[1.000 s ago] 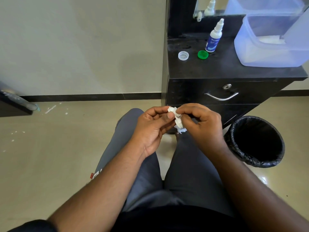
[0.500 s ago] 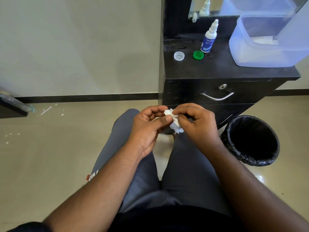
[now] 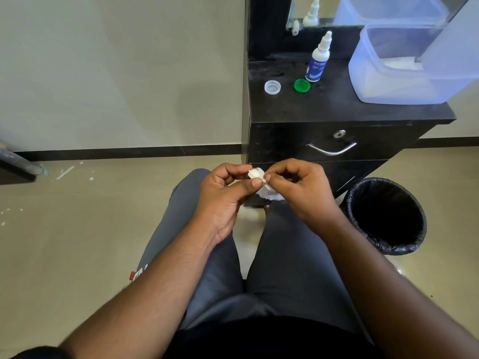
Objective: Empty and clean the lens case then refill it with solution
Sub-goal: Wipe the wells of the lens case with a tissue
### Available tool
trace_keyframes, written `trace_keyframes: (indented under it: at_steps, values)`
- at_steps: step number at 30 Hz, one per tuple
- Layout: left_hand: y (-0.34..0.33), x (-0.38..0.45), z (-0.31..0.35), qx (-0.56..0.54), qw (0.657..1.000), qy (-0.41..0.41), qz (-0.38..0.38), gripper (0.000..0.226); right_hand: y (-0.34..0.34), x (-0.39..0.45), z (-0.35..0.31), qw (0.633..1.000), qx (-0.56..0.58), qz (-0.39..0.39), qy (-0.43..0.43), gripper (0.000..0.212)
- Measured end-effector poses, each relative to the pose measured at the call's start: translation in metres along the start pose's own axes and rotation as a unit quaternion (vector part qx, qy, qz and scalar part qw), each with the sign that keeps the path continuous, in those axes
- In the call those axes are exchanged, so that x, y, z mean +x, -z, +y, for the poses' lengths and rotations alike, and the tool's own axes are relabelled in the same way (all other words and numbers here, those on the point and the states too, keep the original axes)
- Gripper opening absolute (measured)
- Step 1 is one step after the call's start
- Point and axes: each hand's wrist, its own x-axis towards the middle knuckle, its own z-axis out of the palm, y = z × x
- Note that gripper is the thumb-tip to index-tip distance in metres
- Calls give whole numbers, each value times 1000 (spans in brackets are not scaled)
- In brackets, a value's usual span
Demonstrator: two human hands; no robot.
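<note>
A: The cabinet (image 3: 337, 112) is set just ahead of the knees, so everything on its top is kept within reach. The tub (image 3: 404, 73) is parked at the right end of that top, out of the working area.

B: And the bin (image 3: 386, 216) is placed on the floor right beside the right leg. Handy, it is judged, for whatever wiping material gets dropped afterwards.

A: Now the hands. Both are brought together over the lap, between the knees and the cabinet front. The left hand (image 3: 223, 198) is curled, the case (image 3: 256, 174) pinched between thumb and fingertips so it is held steady.

B: The right hand (image 3: 300, 190) is curled too, a wad of tissue (image 3: 269, 194) pinched against the case. A well appears to be being wiped out; which one cannot be told, since most of the case is hidden by fingers.

A: Up on the cabinet, the bottle (image 3: 317, 60) is stood upright near the back, nozzle up, ready for the refill.

B: Just in front of it, the green cap (image 3: 302, 86) and the clear cap (image 3: 272, 87) are laid side by side, apart from each other. Off the case, so both wells are left open for cleaning.

A: So the cleaning step is judged to be under way, with refilling not yet begun.
</note>
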Motion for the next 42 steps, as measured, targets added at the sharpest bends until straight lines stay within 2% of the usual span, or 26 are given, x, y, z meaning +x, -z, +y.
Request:
trace_keyframes:
  at_steps: [5,8,15,21,28,33,36,39,42]
  values:
    - [0,-1,3,-6,1000,4,-9,26,4,-3,-12,996,93,1,-18,18]
    - [-1,-2,2,-1,1000,7,-19,27,7,2,-10,996,76,8,-51,11]
    - [1,0,2,-21,999,25,-36,27,18,5,-10,990,119,-70,-27,14]
    - [2,1,1,-33,997,49,-44,27,22,4,-3,992,51,-104,42,12]
    - [4,1,3,-22,993,95,-74,31,23,6,-1,988,-43,-97,112,30]
    - [4,1,3,-29,993,90,-70,28,24,6,5,982,-91,-87,139,12]
    - [2,0,1,-42,994,83,-58,26,22,6,6,960,-178,-85,198,10]
    - [1,0,1,-38,995,72,-56,25,19,6,2,922,-264,-85,272,23]
    - [1,0,1,-38,996,63,-52,26,19,7,2,903,-301,-83,297,27]
